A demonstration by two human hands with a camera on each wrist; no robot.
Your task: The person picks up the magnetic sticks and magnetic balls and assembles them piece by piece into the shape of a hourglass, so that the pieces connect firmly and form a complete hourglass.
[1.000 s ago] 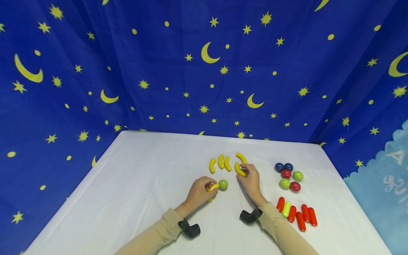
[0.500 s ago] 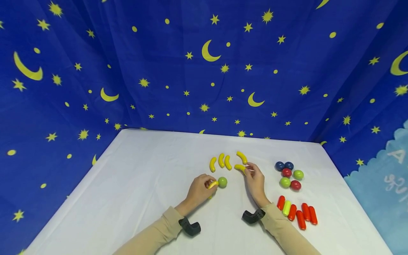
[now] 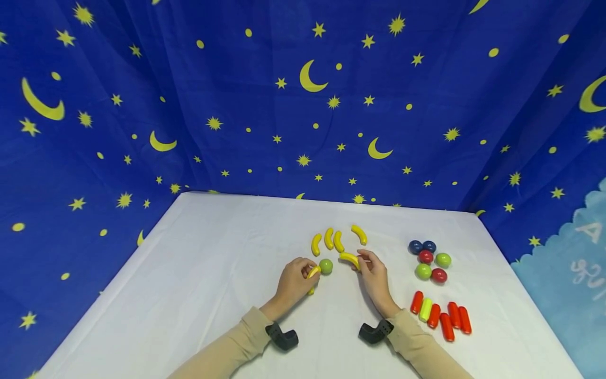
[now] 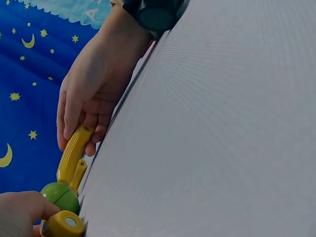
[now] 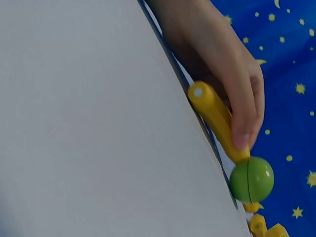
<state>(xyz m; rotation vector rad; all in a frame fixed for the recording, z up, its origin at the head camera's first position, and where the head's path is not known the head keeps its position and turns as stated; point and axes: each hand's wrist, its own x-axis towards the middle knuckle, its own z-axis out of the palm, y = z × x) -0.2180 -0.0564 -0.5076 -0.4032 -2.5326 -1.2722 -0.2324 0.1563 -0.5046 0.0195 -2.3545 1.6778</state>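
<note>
My left hand (image 3: 294, 279) grips a yellow toy banana (image 3: 313, 272) low over the white table, its lower end poking out below the fingers. A shiny green ball (image 3: 326, 266) sits right at that banana's end; in the right wrist view the ball (image 5: 252, 180) and banana (image 5: 215, 118) meet. My right hand (image 3: 375, 273) pinches a second toy banana (image 3: 349, 259) by one end, the other end pointing left. In the left wrist view this banana (image 4: 73, 155) slants down toward the ball (image 4: 60, 196). The right hand does not show in the right wrist view.
Behind the hands lie several more toy bananas (image 3: 329, 238), one (image 3: 359, 235) apart at the right. Further right are blue, red and green balls (image 3: 425, 257). Nearer the front lie several red rods (image 3: 447, 327) and a yellow-green one (image 3: 425, 310). A starry blue curtain (image 3: 265, 105) hangs behind.
My right hand has drawn its banana away from the back one, turned it to point left, and brought it nearer the green ball. The left hand and ball have shifted slightly left.
</note>
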